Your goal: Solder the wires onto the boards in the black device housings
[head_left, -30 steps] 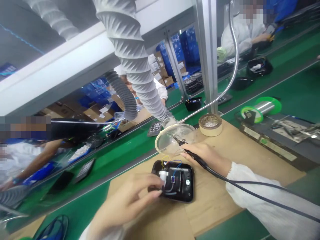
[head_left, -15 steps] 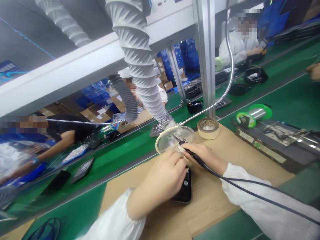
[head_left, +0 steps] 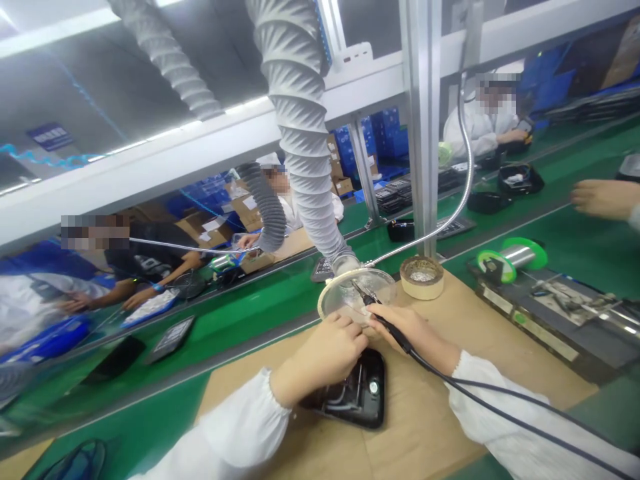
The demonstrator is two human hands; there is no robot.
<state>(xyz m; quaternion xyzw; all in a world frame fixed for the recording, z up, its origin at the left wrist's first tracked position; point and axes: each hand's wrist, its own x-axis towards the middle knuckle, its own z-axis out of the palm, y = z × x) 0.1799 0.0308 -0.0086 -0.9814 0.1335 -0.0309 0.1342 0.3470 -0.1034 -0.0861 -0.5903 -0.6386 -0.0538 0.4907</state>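
My right hand (head_left: 417, 333) grips a black-handled soldering iron (head_left: 391, 327), its metal tip pointing up and left in front of a clear round fume hood (head_left: 334, 301). Two dark cords trail back from the handle over my right sleeve. Close beside it, my left hand (head_left: 327, 350) is closed, fingers curled and pinched; what they hold is hidden. Beneath the left hand, a black plastic housing (head_left: 364, 393) with its inner side up lies on brown cardboard (head_left: 415, 427), partly covered by the hand and wrist.
A ribbed white duct (head_left: 306, 147) descends to the hood. A tape roll (head_left: 423, 283) with silvery bits inside stands right of it. Farther right are a solder wire spool (head_left: 517, 257) and a metal fixture (head_left: 575, 300). A co-worker's hand (head_left: 605, 198) shows at the right edge; other people sit across the green line.
My left hand has shifted left relative to the housing, so more of the housing's inside shows. The camera view has tilted up slightly. The co-worker's hand at right reaches farther in.
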